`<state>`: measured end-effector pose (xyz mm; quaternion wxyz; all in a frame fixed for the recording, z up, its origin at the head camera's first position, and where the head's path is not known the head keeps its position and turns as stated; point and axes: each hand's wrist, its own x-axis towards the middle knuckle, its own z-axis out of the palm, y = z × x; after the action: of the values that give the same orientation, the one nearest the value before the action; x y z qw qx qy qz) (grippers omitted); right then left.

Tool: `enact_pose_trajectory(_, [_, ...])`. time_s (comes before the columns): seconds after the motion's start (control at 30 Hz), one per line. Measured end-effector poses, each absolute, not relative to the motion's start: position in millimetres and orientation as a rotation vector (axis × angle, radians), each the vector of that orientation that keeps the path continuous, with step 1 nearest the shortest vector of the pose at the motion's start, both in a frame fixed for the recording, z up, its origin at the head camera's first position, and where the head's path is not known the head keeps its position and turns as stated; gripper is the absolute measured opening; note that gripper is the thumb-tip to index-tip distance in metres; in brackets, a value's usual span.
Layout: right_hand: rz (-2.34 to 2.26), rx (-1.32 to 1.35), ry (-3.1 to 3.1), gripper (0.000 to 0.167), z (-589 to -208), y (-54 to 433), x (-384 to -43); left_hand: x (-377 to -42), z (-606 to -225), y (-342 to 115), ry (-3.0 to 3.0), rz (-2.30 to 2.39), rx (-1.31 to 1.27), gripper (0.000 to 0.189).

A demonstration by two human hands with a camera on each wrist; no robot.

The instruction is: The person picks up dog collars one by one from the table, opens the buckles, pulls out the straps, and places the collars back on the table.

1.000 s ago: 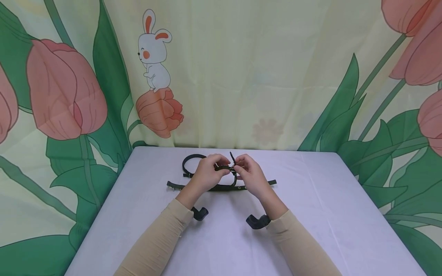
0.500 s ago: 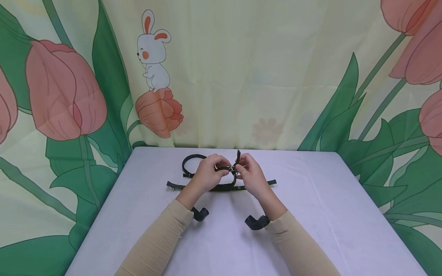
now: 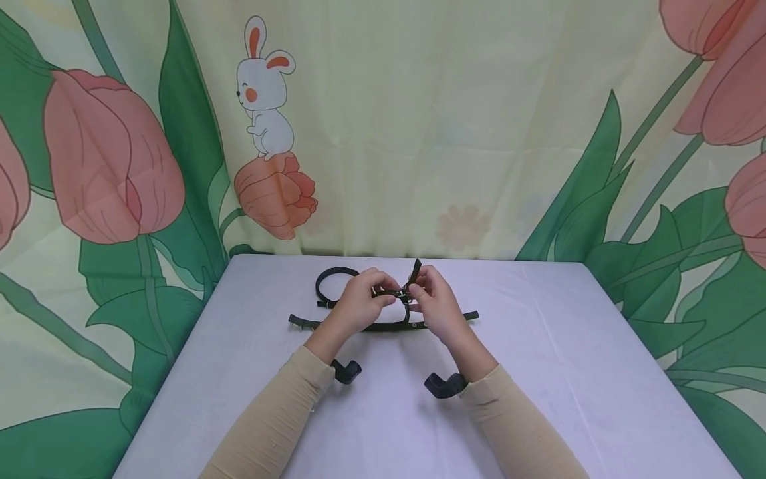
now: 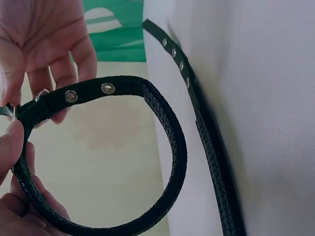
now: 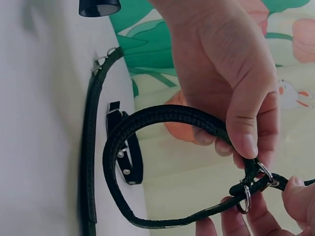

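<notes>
A black collar (image 4: 178, 142) with metal eyelets is bent into a loop between my two hands, its strap crossing itself at the metal buckle (image 5: 266, 172). My left hand (image 3: 362, 301) pinches the collar beside the buckle. With thumb and fingers, my right hand (image 3: 438, 301) grips the strap at the buckle's other side. The strap's tip (image 3: 416, 268) sticks up between the hands. A metal D-ring (image 5: 244, 200) hangs at the crossing in the right wrist view. The loop's lower part hangs close over the table in the head view.
A second black collar (image 3: 389, 326) lies stretched out on the white table (image 3: 383, 432) below my hands. Another collar (image 3: 320, 283), curled into a loop, lies behind my left hand. Black wrist cameras (image 3: 445, 386) jut below both wrists. A printed curtain (image 3: 383, 133) hangs behind the table.
The strap's tip has swung right and turned its flat side into view, leaning toward my right hand. More of the buckle's metal shows between the fingers. Both hands have stayed almost in place.
</notes>
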<state>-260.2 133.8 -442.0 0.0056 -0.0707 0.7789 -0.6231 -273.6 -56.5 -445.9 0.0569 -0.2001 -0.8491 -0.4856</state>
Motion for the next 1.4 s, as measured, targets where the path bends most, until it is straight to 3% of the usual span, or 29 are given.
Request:
enact_pose_trajectory(1.0, [-1.775,-0.331,2.573,0.016,-436.3,134.0,-256.9,-276.9,-449.0,-58.4,-2.626,-1.502,-0.774,0.026])
enact_pose_trajectory(1.4, [-1.753,-0.319,2.588,0.019,-436.6,136.2,-258.0,-273.3,-445.0,-58.5,-2.692,-1.445,-0.630,0.023])
